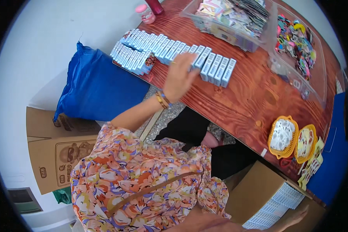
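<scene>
Small light-blue boxes point(218, 70) stand on edge in a long row on the wooden table. My left hand point(179, 75) reaches over the middle of that row, with its fingers and thumb apart against the boxes; it is slightly blurred. A shorter second row of the same boxes point(127, 57) runs along the table's left edge, and its end box shows a picture on its face. At the lower right, my right hand point(296, 218) is stretched out flat beside an open cardboard carton point(255, 181). Packed inside the carton are many similar light-blue boxes point(276, 207).
Clear plastic bins hold flat packets point(236, 19) and colourful small trinkets point(297, 42) at the far right. Two yellow baskets point(283, 137) stand near the table's right end. Left of the table are a blue sack point(100, 85) and a brown carton point(62, 154). A pink-lidded jar point(146, 15) stands behind.
</scene>
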Demonstrator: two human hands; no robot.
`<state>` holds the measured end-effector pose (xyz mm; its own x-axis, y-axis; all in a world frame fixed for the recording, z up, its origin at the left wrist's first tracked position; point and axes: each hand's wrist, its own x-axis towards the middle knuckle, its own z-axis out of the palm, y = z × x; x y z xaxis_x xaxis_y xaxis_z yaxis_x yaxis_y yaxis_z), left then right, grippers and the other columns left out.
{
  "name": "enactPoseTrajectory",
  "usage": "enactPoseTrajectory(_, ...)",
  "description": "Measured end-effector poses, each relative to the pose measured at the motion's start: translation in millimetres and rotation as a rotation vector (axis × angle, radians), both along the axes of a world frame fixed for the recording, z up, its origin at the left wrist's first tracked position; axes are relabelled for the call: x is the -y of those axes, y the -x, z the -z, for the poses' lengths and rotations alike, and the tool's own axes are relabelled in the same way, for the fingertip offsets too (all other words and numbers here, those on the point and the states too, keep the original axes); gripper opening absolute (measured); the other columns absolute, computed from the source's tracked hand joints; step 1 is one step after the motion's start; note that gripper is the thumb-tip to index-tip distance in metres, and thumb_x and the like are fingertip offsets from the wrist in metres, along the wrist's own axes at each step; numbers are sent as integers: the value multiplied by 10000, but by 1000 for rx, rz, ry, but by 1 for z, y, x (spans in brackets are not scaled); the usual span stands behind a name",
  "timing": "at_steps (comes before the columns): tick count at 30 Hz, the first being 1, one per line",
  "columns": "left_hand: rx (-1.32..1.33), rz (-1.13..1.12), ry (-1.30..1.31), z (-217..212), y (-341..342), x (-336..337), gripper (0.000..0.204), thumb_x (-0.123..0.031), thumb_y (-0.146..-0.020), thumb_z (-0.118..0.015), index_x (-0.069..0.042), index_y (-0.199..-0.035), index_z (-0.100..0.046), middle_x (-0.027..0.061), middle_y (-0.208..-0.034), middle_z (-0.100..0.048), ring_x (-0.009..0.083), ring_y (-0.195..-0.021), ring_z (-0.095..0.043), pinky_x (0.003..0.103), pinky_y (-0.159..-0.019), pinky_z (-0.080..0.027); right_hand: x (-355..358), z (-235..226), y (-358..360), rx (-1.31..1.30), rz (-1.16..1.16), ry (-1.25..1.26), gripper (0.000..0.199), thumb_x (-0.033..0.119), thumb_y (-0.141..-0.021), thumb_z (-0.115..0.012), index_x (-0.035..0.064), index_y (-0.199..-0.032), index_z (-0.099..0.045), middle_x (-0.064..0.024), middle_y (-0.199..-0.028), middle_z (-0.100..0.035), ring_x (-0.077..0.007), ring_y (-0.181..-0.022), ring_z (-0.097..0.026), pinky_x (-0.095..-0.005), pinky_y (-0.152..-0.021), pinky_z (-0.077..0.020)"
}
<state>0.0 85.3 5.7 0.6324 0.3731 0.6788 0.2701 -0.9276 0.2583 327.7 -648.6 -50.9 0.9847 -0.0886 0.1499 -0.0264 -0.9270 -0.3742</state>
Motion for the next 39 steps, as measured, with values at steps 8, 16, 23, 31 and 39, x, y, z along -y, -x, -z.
enactPoseTrajectory(8, -377, -542, -261, 19, 67, -136, 470, -286, -947, -615, -28, -1330, -525, 141, -1396, -488, 366, -1348, -389, 654, -1111, -216, -365, -74, 100, -95, -782, -454, 353, 135, -992, -550, -3, -1317, -554, -152, -1405, -533, -268, -1351, -454, -395, -1138, -337)
enactPoseTrajectory(16, -459, -497, -261, 26, 71, -143, 498, -421, -950, -586, -67, -1300, -565, 132, -1373, -534, 355, -1410, -330, 668, -1112, -170, -605, 13, 148, -245, -944, -644, 560, 199, -978, -608, -42, -1432, -386, -203, -1406, -495, -270, -1315, -467, -361, -1115, -336)
enactPoseTrajectory(23, -482, -451, -281, 22, 70, -136, 495, -403, -951, -594, -64, -1311, -554, 120, -1365, -537, 331, -1396, -350, 640, -1111, -174, -645, 14, 166, -351, -1059, -908, 641, 197, -933, -667, -53, -1441, -367, -213, -1306, -511, -307, -1201, -493, -401, -1053, -369)
enactPoseTrajectory(31, -374, -259, -25, 26, 63, -138, 492, -259, -963, -610, 2, -1360, -482, 249, -1288, -469, 388, -1174, -457, 497, -1039, -332, -644, 13, 170, -226, -1007, -840, 531, 123, -945, -636, -34, -1408, -430, -111, -1237, -591, -181, -1109, -573, -315, -974, -441)
enactPoseTrajectory(39, -180, 4, 649, 38, 74, -176, 653, -306, -877, -727, 79, -1334, -464, 236, -1161, -569, 327, -1040, -578, 394, -930, -463, -645, -22, 182, -339, -781, -840, 544, 165, -943, -659, -32, -1394, -427, -116, -1220, -589, -171, -1106, -572, -302, -960, -453)
